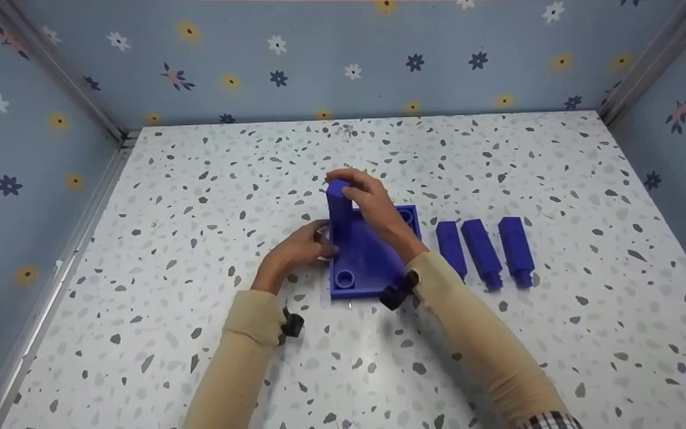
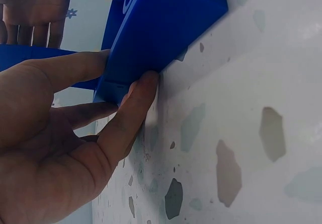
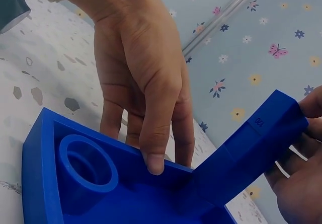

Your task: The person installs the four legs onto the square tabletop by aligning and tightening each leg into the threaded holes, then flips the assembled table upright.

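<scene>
A blue square tray-like base (image 1: 373,256) with raised rims lies on the table; a round socket (image 1: 345,279) shows at its near-left corner. My left hand (image 1: 304,245) grips the base's left edge, thumb over the rim in the right wrist view, where another round socket (image 3: 86,166) shows. At the far-left corner a blue square post (image 1: 339,214) stands upright, and my right hand (image 1: 373,199) holds its top between thumb and fingers. The post's lower end is hidden, so I cannot tell how it sits in the corner.
Three more blue posts, a left one (image 1: 451,247), a middle one (image 1: 482,253) and a right one (image 1: 516,250), lie to the right of the base; threaded ends show on two. Flower-patterned walls (image 1: 319,59) enclose the speckled table (image 1: 230,196) at the back and sides.
</scene>
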A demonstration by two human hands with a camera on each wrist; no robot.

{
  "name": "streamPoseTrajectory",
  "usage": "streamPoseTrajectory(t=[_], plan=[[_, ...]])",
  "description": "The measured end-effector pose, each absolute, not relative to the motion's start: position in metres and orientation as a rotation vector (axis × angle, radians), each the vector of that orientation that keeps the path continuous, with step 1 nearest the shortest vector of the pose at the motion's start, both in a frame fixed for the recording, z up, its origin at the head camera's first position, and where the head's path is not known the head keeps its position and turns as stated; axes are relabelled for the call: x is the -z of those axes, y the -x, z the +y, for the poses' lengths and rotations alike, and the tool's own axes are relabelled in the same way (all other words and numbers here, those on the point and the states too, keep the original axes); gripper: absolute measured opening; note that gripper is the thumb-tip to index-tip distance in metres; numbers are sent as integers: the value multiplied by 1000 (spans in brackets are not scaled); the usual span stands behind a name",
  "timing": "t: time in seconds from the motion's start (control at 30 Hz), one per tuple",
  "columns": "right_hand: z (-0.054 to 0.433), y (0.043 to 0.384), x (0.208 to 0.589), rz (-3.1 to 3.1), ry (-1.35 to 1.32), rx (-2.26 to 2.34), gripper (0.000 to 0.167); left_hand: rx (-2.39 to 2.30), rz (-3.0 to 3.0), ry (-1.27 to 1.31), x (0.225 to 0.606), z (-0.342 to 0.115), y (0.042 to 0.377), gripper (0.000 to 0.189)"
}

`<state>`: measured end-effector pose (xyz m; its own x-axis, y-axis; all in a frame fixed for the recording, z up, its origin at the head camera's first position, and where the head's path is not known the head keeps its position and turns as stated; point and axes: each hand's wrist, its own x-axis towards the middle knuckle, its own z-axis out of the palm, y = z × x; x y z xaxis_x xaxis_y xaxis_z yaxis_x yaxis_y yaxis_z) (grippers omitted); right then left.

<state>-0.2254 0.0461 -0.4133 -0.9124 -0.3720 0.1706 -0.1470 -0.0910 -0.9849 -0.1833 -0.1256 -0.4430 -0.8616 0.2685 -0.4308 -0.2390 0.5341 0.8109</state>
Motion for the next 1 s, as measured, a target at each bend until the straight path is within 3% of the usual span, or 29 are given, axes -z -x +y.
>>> streamPoseTrajectory(t=[0.5,0.8,1.0], plan=[[50,226,416,2060,550,2090,32,-1293,2271,-27,442,-126,182,74],[50,206,391,2174,574,2042,29,-1282,2289,-48,442,-125,183,72],[49,217,410,2266,579,2019,33,-1279,2278,-48,440,-125,183,70]])
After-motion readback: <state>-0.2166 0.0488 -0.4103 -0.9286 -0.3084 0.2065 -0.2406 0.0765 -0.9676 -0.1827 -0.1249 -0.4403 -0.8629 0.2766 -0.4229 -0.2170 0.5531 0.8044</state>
